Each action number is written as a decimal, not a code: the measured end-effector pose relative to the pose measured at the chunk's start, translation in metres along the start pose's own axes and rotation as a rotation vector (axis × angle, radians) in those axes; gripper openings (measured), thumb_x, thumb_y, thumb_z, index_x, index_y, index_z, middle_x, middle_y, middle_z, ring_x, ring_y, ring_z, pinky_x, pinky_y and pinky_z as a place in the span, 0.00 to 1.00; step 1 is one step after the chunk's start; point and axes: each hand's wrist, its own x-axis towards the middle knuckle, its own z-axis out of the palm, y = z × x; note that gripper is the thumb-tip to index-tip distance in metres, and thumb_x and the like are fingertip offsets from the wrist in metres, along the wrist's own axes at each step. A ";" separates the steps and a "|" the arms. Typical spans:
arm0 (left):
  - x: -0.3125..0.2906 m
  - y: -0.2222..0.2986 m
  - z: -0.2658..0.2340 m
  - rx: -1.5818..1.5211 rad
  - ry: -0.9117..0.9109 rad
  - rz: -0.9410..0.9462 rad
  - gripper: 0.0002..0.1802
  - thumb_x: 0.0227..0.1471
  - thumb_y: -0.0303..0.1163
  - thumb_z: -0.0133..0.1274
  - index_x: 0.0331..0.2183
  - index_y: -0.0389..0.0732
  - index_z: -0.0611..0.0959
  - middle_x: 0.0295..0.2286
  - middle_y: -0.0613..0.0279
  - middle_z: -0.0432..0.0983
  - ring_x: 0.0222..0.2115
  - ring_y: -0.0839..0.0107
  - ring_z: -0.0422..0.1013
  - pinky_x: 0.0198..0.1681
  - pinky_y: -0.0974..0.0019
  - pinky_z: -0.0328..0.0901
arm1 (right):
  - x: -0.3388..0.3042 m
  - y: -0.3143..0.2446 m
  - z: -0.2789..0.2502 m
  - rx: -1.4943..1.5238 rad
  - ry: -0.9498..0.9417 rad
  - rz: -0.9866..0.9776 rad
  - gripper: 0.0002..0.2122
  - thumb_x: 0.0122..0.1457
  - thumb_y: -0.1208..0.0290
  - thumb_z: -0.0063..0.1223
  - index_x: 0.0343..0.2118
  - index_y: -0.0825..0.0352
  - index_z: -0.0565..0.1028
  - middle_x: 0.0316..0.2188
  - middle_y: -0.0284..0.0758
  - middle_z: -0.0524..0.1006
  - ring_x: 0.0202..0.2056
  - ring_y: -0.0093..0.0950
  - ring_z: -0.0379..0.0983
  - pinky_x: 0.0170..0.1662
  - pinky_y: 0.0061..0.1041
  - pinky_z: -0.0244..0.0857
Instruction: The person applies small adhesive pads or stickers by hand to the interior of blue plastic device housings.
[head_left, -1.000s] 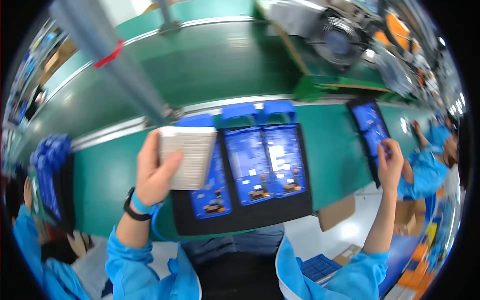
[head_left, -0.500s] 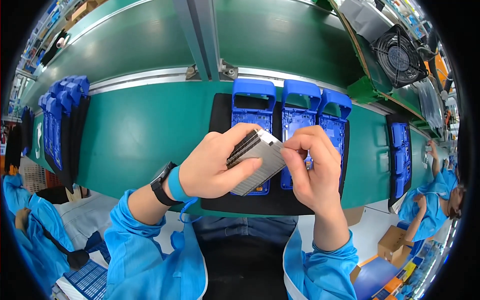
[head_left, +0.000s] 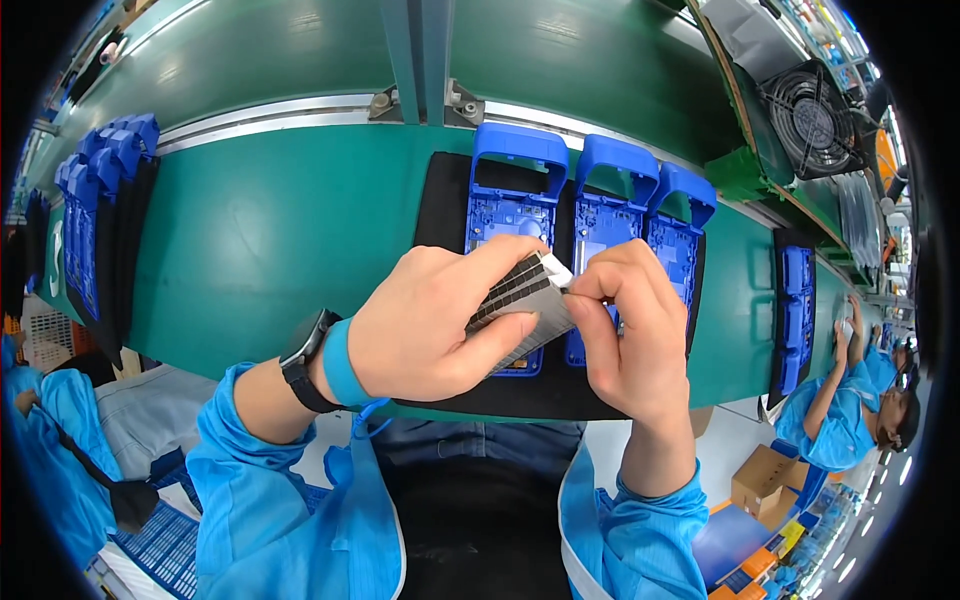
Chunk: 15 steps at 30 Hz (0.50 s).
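Note:
My left hand [head_left: 435,325] is wrapped round a small block of silver-grey sheets [head_left: 545,315], its thumb across the face. Rows of small black pads show along the block's upper left side, and a white piece [head_left: 556,270] sticks up at its top corner. At that same corner, the thumb and forefinger of my right hand [head_left: 635,335] are pinched together. A tiny dark bit shows at those fingertips, too small to name. Behind my hands, three blue plastic housings [head_left: 512,210] with raised handle frames lie on a black mat [head_left: 440,215]; my hands cover parts of them.
The green bench [head_left: 280,240] carries more blue housings [head_left: 85,235] on black mats at the left and another group [head_left: 795,310] at the right. A metal post [head_left: 420,60] rises at the back. A fan [head_left: 812,120] stands upper right. Co-workers in blue sit on both sides.
The view has shifted a little. The block is tilted more, so its black-padded side shows more, and the white piece stands out at the corner. My right fingers stay pinched there.

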 end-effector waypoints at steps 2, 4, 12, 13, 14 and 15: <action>0.003 -0.002 -0.005 -0.053 0.046 -0.032 0.23 0.51 0.28 0.56 0.49 0.31 0.72 0.32 0.51 0.79 0.32 0.63 0.78 0.35 0.65 0.70 | 0.000 -0.002 0.000 0.013 -0.013 -0.013 0.07 0.46 0.89 0.55 0.26 0.71 0.71 0.27 0.38 0.72 0.25 0.28 0.67 0.28 0.24 0.61; 0.008 -0.012 -0.015 -0.100 0.134 -0.078 0.23 0.53 0.30 0.56 0.49 0.30 0.72 0.38 0.56 0.77 0.38 0.72 0.73 0.42 0.67 0.68 | -0.003 -0.007 -0.003 0.176 -0.086 -0.093 0.08 0.45 0.86 0.59 0.28 0.70 0.73 0.28 0.39 0.73 0.29 0.36 0.70 0.30 0.28 0.64; 0.009 -0.060 -0.052 -0.333 0.688 0.042 0.18 0.57 0.28 0.52 0.47 0.31 0.73 0.38 0.55 0.78 0.38 0.71 0.75 0.42 0.70 0.69 | 0.001 0.014 0.007 0.124 -0.416 0.090 0.04 0.51 0.86 0.52 0.29 0.71 0.72 0.30 0.40 0.71 0.31 0.36 0.69 0.35 0.28 0.64; 0.008 -0.064 -0.054 -0.325 0.687 0.014 0.20 0.59 0.28 0.50 0.51 0.30 0.71 0.41 0.56 0.77 0.41 0.73 0.74 0.45 0.71 0.67 | 0.003 0.014 0.012 0.126 -0.434 0.093 0.04 0.51 0.86 0.52 0.29 0.71 0.72 0.30 0.40 0.71 0.31 0.36 0.69 0.35 0.28 0.64; 0.020 -0.081 -0.058 -0.334 0.700 0.003 0.20 0.59 0.28 0.50 0.51 0.30 0.71 0.41 0.56 0.77 0.41 0.73 0.74 0.45 0.71 0.67 | 0.005 0.014 0.017 0.070 -0.484 0.074 0.04 0.52 0.85 0.52 0.29 0.71 0.72 0.29 0.40 0.71 0.32 0.37 0.69 0.36 0.29 0.64; 0.036 -0.103 -0.062 -0.518 0.507 0.459 0.19 0.58 0.26 0.50 0.51 0.30 0.70 0.42 0.56 0.76 0.42 0.72 0.73 0.47 0.70 0.66 | 0.008 0.014 0.022 0.020 -0.539 0.051 0.04 0.52 0.85 0.53 0.29 0.71 0.71 0.29 0.40 0.71 0.32 0.38 0.69 0.36 0.30 0.65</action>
